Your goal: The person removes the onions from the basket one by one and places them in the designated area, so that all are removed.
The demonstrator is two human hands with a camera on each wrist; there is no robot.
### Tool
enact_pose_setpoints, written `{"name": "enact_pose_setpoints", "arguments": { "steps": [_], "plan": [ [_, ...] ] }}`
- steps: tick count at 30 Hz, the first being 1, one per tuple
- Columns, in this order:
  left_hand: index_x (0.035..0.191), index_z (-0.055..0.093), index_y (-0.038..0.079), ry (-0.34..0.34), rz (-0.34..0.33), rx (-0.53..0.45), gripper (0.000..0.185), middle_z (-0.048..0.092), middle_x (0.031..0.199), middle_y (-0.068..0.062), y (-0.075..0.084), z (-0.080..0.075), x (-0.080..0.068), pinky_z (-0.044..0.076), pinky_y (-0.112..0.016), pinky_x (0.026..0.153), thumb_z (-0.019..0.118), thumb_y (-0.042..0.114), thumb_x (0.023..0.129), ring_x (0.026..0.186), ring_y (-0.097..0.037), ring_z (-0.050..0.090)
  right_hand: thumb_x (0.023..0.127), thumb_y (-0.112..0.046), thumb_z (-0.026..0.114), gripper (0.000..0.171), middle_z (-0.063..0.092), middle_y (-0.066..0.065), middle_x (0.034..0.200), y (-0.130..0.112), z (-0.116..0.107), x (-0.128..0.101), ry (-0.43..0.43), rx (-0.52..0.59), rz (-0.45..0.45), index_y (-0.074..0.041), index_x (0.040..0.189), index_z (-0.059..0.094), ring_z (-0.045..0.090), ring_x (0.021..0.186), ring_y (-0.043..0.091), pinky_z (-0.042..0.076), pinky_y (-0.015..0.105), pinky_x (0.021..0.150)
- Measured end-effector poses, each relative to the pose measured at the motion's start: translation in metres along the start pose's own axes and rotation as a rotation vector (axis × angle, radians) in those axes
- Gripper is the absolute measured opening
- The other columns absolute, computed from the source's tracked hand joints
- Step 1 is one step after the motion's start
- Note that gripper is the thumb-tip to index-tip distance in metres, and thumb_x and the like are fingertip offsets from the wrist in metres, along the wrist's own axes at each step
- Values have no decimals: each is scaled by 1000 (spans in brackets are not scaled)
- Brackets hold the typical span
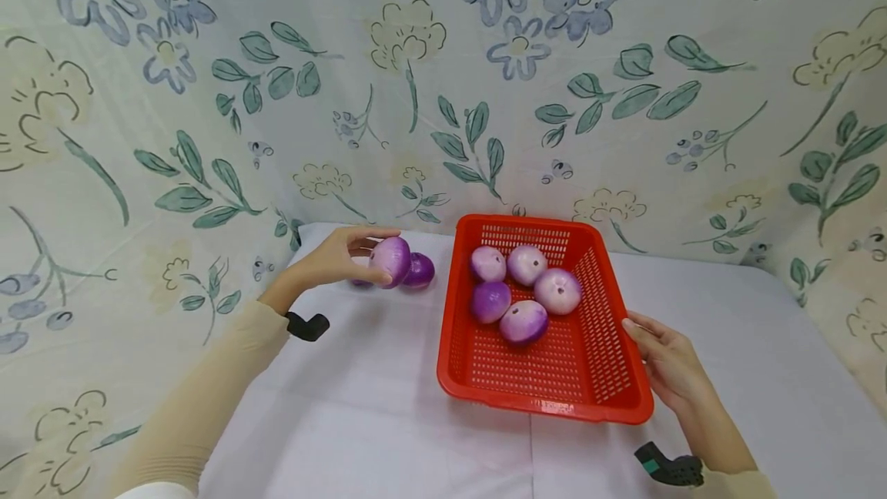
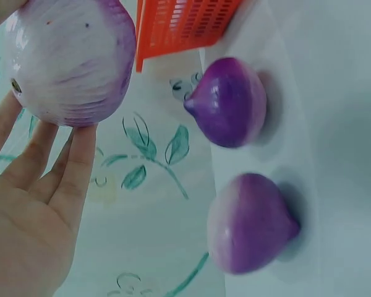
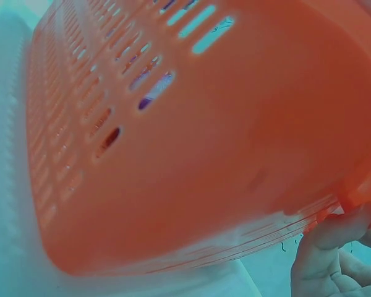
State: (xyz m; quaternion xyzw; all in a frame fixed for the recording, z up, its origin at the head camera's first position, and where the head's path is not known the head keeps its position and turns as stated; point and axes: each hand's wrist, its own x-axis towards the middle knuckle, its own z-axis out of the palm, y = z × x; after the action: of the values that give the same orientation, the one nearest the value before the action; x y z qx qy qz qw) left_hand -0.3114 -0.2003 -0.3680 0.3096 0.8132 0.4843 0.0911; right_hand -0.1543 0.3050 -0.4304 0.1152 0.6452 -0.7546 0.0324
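My left hand (image 1: 333, 259) holds a purple-and-white onion (image 1: 391, 261) between thumb and fingers, raised above the table left of the red basket (image 1: 453, 360). In the left wrist view the held onion (image 2: 71, 62) shows its pale side. Two more purple onions lie on the table beyond that hand: one (image 1: 419, 271) shows beside the held onion, and the other (image 2: 250, 224) is mostly hidden in the head view. Several onions (image 1: 524, 322) sit in the far half of the basket. My right hand (image 1: 668, 356) grips the basket's right rim, thumb on top.
A white cloth covers the table (image 1: 360, 406). Behind it and on both sides hangs a floral curtain (image 1: 443, 83). The basket has slotted walls (image 3: 136, 68) that stand up from the tabletop.
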Motion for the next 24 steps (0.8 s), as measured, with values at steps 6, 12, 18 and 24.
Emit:
{"name": "enact_pose_setpoints", "arguments": {
  "steps": [6, 12, 18, 24],
  "plan": [
    [141, 58, 19, 56, -25, 35, 72, 55, 142, 0, -8, -14, -24, 48, -45, 102, 89, 20, 76, 123, -24, 55, 99, -27, 64, 29, 70, -13, 102, 0, 0, 0, -3, 14, 3, -23, 125, 55, 67, 90, 7, 58, 27, 79],
    [142, 56, 14, 90, -76, 34, 73, 53, 144, -5, -23, -23, -45, 44, -50, 105, 88, 19, 77, 126, -29, 52, 99, -27, 63, 31, 70, -13, 102, 0, -1, 0, -4, 12, 8, -21, 128, 53, 66, 90, 7, 58, 27, 79],
    [144, 53, 8, 121, -111, 50, 74, 51, 145, -10, -44, -28, -59, 44, -53, 103, 86, 18, 79, 124, -33, 51, 100, -26, 62, 29, 70, -12, 103, 1, -1, 0, -11, 15, -1, -22, 128, 53, 67, 90, 8, 58, 28, 78],
    [144, 52, 6, 147, -129, 68, 74, 48, 147, -12, -63, -30, -68, 41, -55, 106, 86, 18, 80, 128, -35, 48, 101, -24, 61, 21, 70, -11, 104, 2, -1, 1, -15, 23, -18, -26, 121, 57, 67, 91, 8, 58, 27, 78]
  ]
}}
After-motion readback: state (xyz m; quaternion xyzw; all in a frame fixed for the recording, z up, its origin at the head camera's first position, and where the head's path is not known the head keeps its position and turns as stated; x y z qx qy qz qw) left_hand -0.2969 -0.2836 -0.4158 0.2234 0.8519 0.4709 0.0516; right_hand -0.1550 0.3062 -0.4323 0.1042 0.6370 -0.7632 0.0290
